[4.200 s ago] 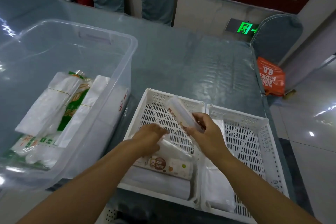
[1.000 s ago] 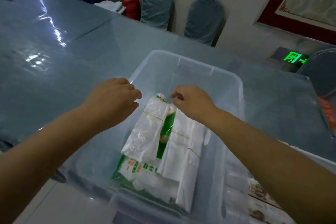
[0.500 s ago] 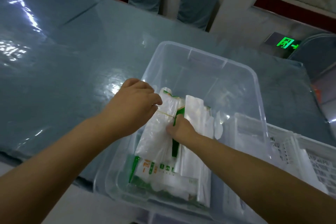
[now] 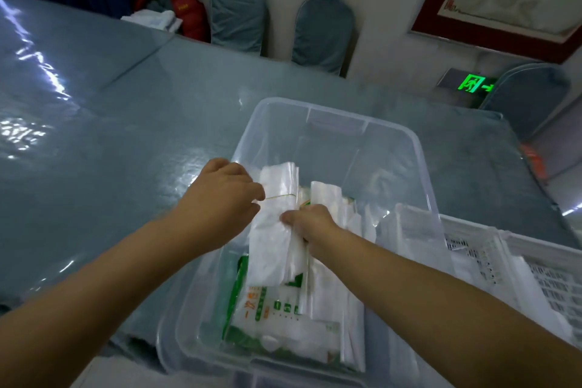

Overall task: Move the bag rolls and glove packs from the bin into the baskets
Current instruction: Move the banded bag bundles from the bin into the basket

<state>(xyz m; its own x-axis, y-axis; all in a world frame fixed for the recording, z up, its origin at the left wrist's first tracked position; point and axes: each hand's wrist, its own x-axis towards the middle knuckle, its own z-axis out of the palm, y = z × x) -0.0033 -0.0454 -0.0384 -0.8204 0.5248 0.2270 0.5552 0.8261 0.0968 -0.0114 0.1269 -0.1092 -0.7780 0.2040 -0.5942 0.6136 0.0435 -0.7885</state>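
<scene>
Head view shows both your bare forearms reaching forward and down from the lower corners into the clear plastic storage bin (image 4: pixel 390 135) that sits on the grey-blue glossy table (image 4: pixel 126 135). Your left hand (image 4: pixel 220 195) hangs over the bin's left wall, knuckles up and wrist bent slightly down, its fingers curled in and pinching the left edge of a white folded bundle of plastic gloves bound by a thin yellow rubber band (image 4: pixel 277 220), right at the band. Your right hand (image 4: pixel 310 224) comes in from the right with the forearm crossing the bin's near right side; its fingers are closed around the right edge of the same bundle, just below the band, thumb side toward you. The bundle stands tilted, its upper end lifted above the other contents and its lower end hanging down toward them. Under it lies a flat green-and-white printed glove pack (image 4: pixel 274 309) on the bin floor, and just to the right are more white banded glove bundles (image 4: pixel 333 277) lying lengthwise. The white perforated plastic baskets (image 4: pixel 504 249) stand just beside the bin's right wall, with pale packs lying inside them. Two grey-blue padded chair backs (image 4: pixel 239 9) line the far edge of the table.
</scene>
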